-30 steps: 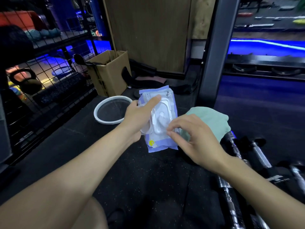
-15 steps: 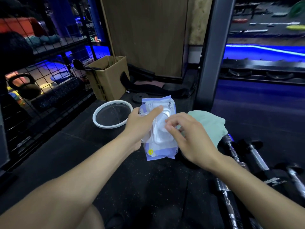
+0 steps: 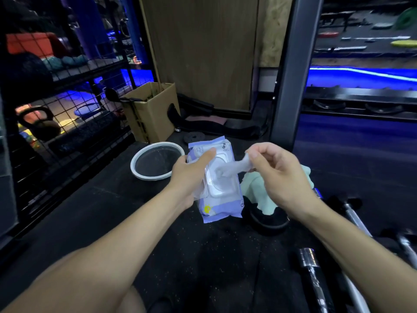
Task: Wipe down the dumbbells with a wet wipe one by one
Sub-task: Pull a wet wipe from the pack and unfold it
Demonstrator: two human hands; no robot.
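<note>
Our left hand [image 3: 191, 170] gripped the wipes pack [image 3: 216, 181], our right hand [image 3: 277, 175] pinched a wet wipe [image 3: 232, 169] stretched from its opening, dumbbells [image 3: 313, 274] beside us.

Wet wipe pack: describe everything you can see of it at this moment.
The wet wipe pack is a soft, glossy pouch, lavender and white, with a small yellow mark near its lower end and a white plastic flip lid on its face. It is held up off the dark floor, long axis running away from the camera. The left hand grips its left side, thumb across the top. A thin white wipe trails out of the lid opening, pinched by the right hand.
</note>
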